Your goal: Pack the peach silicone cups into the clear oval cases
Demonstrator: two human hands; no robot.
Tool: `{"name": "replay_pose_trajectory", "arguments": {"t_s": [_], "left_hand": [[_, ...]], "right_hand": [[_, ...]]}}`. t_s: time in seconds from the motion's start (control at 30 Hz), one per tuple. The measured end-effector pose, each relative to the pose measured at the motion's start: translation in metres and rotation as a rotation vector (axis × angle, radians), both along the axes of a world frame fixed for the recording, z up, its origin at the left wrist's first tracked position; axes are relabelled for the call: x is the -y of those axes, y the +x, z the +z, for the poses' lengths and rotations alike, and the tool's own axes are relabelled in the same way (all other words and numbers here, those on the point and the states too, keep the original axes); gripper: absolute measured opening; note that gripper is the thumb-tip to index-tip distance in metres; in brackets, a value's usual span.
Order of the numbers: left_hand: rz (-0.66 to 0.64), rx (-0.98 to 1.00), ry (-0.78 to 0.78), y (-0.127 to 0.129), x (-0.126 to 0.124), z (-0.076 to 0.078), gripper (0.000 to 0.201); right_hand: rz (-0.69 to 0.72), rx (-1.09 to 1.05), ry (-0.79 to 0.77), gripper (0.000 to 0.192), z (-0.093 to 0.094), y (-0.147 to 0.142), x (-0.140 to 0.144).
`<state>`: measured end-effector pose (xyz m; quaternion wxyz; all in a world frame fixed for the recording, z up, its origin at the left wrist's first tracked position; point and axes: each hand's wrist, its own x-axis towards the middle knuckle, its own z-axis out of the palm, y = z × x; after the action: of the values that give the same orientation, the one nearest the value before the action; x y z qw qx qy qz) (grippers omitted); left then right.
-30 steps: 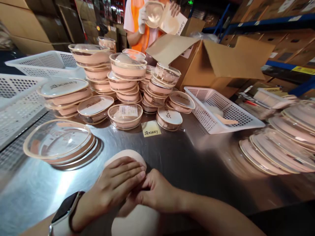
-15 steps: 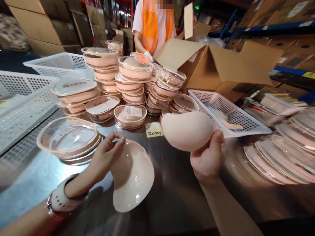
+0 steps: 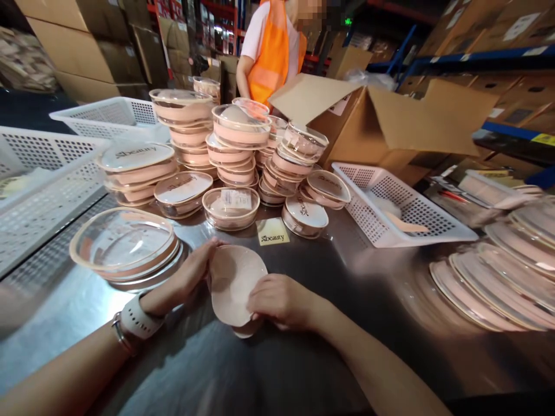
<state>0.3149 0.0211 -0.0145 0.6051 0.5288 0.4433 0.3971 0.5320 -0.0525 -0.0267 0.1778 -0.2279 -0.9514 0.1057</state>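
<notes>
Pressing the soft beige moulded foam pads (image 3: 234,283) together on the steel table (image 3: 303,370), we grasp them with left hand (image 3: 191,277) and right hand (image 3: 280,300); loosening either grip could let the nested pads spring apart.

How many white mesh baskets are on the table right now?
3. One basket sits right of the case stacks, by the cardboard box; one stands at the back left; one runs off the left edge. Others may be hidden out of frame.
</notes>
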Motion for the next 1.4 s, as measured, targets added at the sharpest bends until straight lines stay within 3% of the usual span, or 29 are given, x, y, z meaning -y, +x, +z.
{"name": "replay_pose_trajectory", "arguments": {"t_s": [0.1, 0.27, 0.37, 0.43, 0.53, 0.77, 1.07, 1.33, 1.4], "left_hand": [[-0.097, -0.053, -0.008, 0.001, 0.000, 0.000, 0.040], [-0.089, -0.074, -0.010, 0.002, -0.001, -0.009, 0.042], [-0.099, -0.095, 0.003, 0.002, -0.001, -0.011, 0.036], [-0.118, -0.145, 0.078, 0.001, 0.002, -0.009, 0.031], [-0.154, -0.288, 0.288, 0.000, 0.010, -0.002, 0.026], [-0.230, -0.409, 0.453, -0.003, 0.030, 0.011, 0.036], [-0.228, -0.448, 0.462, -0.003, 0.030, 0.010, 0.034], [-0.227, -0.414, 0.440, -0.003, 0.028, 0.009, 0.036], [-0.218, -0.413, 0.428, -0.003, 0.028, 0.010, 0.037]], "right_hand": [[0.000, -0.015, -0.017, 0.017, 0.009, 0.006, 0.000], [-0.076, -0.094, -0.035, 0.022, 0.025, 0.031, -0.009], [-0.394, -0.100, -0.086, 0.047, 0.022, 0.050, -0.022], [-0.631, 0.014, -0.122, 0.058, 0.012, 0.058, -0.029], [-0.794, 0.262, -0.168, 0.061, -0.002, 0.059, -0.035], [-0.931, 0.563, 0.026, 0.028, 0.006, 0.039, -0.034], [-0.955, 0.643, -0.017, 0.026, 0.018, 0.036, -0.026], [-1.135, 0.511, 0.061, 0.023, 0.008, 0.040, -0.026], [-1.186, 0.303, 0.214, 0.026, 0.009, 0.044, -0.022]]}}
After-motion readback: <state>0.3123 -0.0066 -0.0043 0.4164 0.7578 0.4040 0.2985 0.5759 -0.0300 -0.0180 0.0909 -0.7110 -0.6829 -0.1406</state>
